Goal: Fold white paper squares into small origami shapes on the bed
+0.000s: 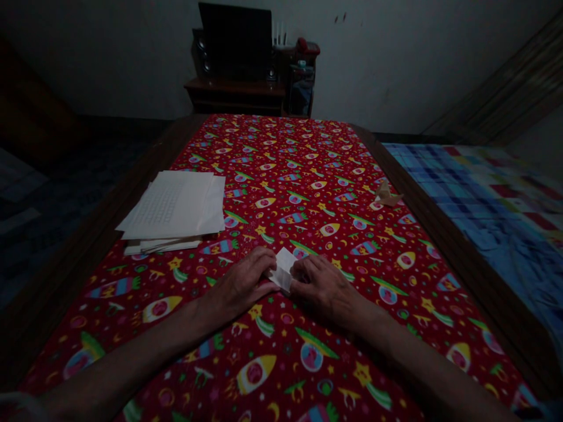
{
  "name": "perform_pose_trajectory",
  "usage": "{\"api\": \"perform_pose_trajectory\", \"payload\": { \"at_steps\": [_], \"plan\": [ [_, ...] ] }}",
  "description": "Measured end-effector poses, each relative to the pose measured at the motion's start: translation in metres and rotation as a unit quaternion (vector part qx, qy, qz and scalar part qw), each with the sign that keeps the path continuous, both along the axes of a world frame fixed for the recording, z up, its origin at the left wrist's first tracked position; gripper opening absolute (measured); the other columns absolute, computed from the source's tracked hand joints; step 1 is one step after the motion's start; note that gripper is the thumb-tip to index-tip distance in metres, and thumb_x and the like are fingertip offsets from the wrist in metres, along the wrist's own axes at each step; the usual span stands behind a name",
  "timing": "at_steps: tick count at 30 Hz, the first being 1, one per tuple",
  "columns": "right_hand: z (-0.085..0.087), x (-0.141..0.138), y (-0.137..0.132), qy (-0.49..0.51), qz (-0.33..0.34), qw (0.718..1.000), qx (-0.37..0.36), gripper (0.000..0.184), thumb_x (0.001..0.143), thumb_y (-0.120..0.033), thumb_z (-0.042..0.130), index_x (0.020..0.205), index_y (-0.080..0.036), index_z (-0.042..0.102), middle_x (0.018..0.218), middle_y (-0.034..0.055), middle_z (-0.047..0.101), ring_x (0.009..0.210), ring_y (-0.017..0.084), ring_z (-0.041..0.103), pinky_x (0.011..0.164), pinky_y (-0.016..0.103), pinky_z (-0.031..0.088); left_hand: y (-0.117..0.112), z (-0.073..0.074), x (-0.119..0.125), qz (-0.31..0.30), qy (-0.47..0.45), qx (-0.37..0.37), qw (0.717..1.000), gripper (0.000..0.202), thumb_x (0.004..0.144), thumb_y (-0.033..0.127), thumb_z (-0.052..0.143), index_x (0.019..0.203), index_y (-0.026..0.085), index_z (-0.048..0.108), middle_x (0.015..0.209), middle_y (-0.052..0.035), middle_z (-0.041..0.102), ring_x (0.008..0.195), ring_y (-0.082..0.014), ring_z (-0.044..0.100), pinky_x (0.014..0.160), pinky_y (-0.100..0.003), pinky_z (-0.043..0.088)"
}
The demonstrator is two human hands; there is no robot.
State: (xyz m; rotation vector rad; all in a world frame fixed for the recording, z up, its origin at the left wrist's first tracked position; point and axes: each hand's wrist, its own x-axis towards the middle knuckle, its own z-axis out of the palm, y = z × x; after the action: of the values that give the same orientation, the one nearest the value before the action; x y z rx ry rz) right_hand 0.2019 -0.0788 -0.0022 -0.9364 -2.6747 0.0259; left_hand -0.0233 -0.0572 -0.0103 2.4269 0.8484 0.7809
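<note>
A small folded piece of white paper [284, 268] lies between my two hands, low over the patterned red tablecloth [255, 375]. My left hand [250, 274] pinches its left edge with thumb and fingers. On the right side, the bent fingers and thumb of my right hand [323, 284] close on the same paper. Part of the paper is hidden under my fingertips. Its upper corner points away from me, and a crease crosses its middle.
A stack of white sheets [176, 202] lies to the left. Near the right table edge sits a folded brown paper shape [386, 194]. Beyond the table's far end stand a dark monitor [236, 41] and a wooden desk [235, 88]. A bed with a blue checked cover [440, 181] is on the right.
</note>
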Motion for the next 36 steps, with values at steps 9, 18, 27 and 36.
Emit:
{"api": "perform_pose_trajectory", "payload": {
  "at_steps": [9, 18, 27, 36],
  "plan": [
    [-0.004, 0.005, 0.002, 0.075, 0.003, 0.997, 0.013, 0.017, 0.092, -0.019, 0.044, 0.085, -0.016, 0.059, 0.09, 0.0064, 0.06, 0.081, 0.017, 0.049, 0.071, 0.031, 0.041, -0.005, 0.007, 0.001, -0.035, 0.083, 0.061, 0.994, 0.015, 0.092, 0.02, 0.047, 0.106, 0.016, 0.053, 0.105, -0.006, 0.057, 0.1, -0.0172, 0.051, 0.087, -0.032, 0.047],
    [0.001, 0.01, 0.0, 0.132, 0.023, 0.989, 0.064, 0.015, 0.089, -0.02, 0.05, 0.096, -0.015, 0.063, 0.093, 0.0061, 0.069, 0.089, 0.016, 0.062, 0.082, 0.033, 0.051, -0.011, 0.008, 0.005, -0.038, 0.12, 0.191, 0.973, 0.023, 0.093, 0.016, 0.043, 0.11, 0.011, 0.056, 0.102, -0.0086, 0.063, 0.097, -0.0191, 0.058, 0.089, -0.036, 0.05],
    [-0.002, 0.017, -0.021, -0.025, 0.008, 0.997, -0.068, 0.07, 0.09, -0.05, 0.043, 0.143, -0.008, 0.024, 0.148, 0.0151, 0.027, 0.138, 0.023, 0.02, 0.113, 0.046, 0.023, -0.034, 0.003, -0.013, -0.011, 0.238, 0.155, 0.959, 0.047, 0.092, 0.024, 0.043, 0.137, 0.012, 0.035, 0.143, -0.0114, 0.039, 0.133, -0.0239, 0.034, 0.109, -0.047, 0.03],
    [-0.001, 0.02, -0.02, -0.006, 0.01, 0.999, -0.052, 0.065, 0.09, -0.046, 0.045, 0.141, -0.01, 0.029, 0.144, 0.0158, 0.035, 0.136, 0.023, 0.027, 0.111, 0.047, 0.026, -0.028, 0.009, -0.009, -0.015, 0.257, 0.12, 0.959, 0.049, 0.092, 0.032, 0.043, 0.138, 0.017, 0.035, 0.147, -0.0091, 0.032, 0.136, -0.0233, 0.027, 0.112, -0.047, 0.021]
  ]
}}
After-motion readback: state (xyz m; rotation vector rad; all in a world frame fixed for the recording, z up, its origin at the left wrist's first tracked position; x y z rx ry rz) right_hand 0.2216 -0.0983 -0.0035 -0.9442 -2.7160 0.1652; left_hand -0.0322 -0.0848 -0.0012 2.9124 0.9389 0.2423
